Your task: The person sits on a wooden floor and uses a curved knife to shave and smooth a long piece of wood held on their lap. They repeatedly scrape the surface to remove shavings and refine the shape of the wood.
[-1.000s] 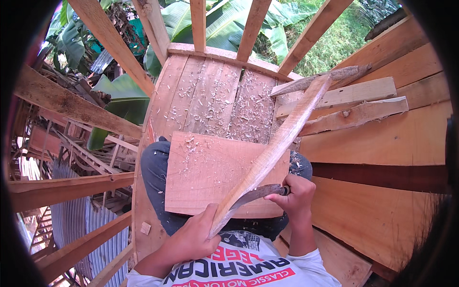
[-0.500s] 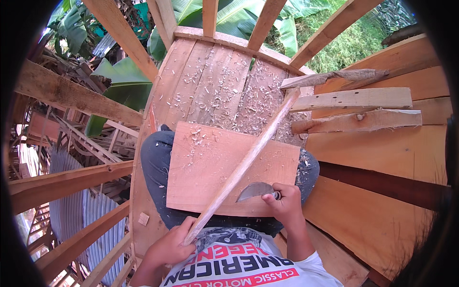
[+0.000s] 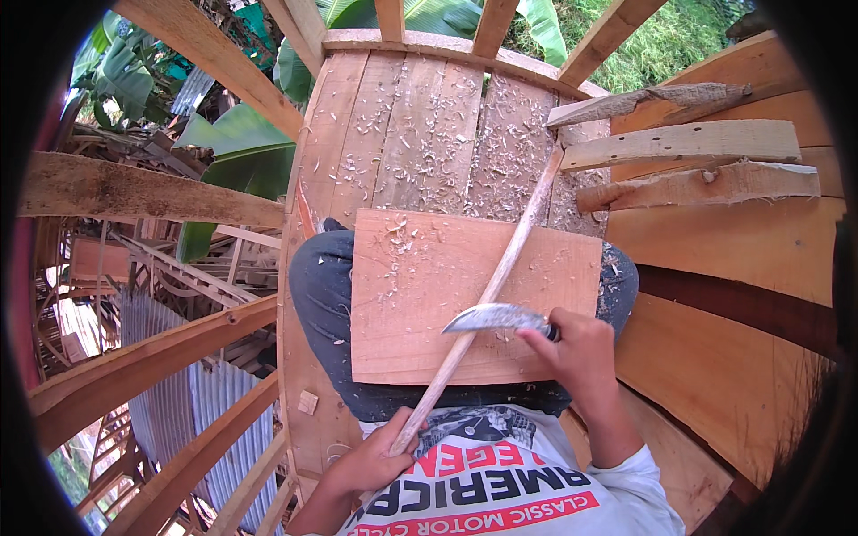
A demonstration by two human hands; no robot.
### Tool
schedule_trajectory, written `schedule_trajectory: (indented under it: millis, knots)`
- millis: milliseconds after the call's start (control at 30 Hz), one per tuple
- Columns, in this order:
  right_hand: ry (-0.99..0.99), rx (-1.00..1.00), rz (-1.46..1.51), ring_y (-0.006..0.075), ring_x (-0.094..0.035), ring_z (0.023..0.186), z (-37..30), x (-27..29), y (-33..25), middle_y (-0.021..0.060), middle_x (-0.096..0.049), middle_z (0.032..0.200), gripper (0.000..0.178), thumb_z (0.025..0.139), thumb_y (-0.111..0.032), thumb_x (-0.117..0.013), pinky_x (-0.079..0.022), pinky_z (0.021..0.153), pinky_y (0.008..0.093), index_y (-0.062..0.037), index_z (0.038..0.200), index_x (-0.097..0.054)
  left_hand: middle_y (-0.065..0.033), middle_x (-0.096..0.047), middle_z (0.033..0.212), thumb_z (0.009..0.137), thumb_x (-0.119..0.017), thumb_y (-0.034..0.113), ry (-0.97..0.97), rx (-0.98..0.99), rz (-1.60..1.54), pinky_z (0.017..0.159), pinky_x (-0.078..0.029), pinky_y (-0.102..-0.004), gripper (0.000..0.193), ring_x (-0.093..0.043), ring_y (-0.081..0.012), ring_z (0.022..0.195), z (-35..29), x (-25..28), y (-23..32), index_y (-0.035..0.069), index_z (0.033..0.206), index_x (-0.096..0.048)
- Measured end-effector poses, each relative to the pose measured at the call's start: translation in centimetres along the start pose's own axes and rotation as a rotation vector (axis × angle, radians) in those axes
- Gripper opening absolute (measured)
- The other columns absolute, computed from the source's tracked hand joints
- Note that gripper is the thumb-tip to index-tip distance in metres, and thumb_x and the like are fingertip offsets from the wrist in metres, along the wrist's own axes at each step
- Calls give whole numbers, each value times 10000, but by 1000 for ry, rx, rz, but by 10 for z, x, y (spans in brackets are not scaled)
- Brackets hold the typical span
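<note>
My left hand (image 3: 386, 455) is closed round the near end of a long, peeled wooden stick (image 3: 478, 308). The stick slants up and to the right across a flat wooden board (image 3: 407, 295) that lies over my lap. Its far end reaches beyond the board, near some rough wood pieces. In my right hand (image 3: 578, 347) is a curved knife (image 3: 500, 316), gripped by its dark handle. The blade points left and crosses over the stick at about its middle; whether it touches the wood I cannot tell. Small shavings (image 3: 402, 239) lie on the board's upper left.
Shavings are strewn over the plank floor (image 3: 344, 116) ahead. Three rough wood pieces (image 3: 684, 143) lie at the right, beside wide orange-brown planks (image 3: 715, 357). Slanting timber railings (image 3: 152, 344) stand along the left and far sides. A small wooden block (image 3: 307, 402) lies at my left.
My right hand has lifted the knife up from beside the stick, and its blade now lies across the stick. My whole view has shifted, so the board appears further right.
</note>
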State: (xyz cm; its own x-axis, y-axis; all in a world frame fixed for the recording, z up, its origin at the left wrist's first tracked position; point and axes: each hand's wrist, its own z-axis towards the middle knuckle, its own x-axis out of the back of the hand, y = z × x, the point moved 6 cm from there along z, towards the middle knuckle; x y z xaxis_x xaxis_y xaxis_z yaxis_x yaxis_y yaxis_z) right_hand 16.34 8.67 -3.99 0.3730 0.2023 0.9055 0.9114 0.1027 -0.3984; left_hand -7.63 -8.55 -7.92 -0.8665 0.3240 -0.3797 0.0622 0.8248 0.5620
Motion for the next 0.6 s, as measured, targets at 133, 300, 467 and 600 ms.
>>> schedule_trajectory:
  millis: [133,300,467,600]
  knots:
    - [167,-279,-53,331,-583,491,21,26,58,142,-576,536,509,762,-514,-722,-450,465,401,-23,662,-634,-14,-433,834,752,-528,9,32,-75,119,678,-378,-240,462,-428,-103,754,-4,3,-1,16,1200,-416]
    - [-82,97,-43,299,-596,480,-8,8,-11,122,-557,515,521,756,-540,-714,-455,462,388,-54,613,-590,-20,-433,831,741,-523,18,4,-24,81,701,-379,-243,453,-431,-109,765,1,3,6,15,1184,-432]
    - [-114,124,-19,298,-623,508,-11,-5,-17,120,-571,524,525,763,-561,-694,-480,484,378,-58,633,-615,-26,-429,825,735,-521,0,40,-28,126,719,-374,-246,458,-435,-114,767,1,0,7,14,1184,-432]
    - [59,-174,-170,327,-637,560,12,13,43,152,-589,550,544,763,-558,-693,-485,502,394,-26,663,-641,-30,-430,824,731,-513,-40,73,-29,141,714,-373,-252,465,-432,-121,760,0,-1,4,14,1185,-430]
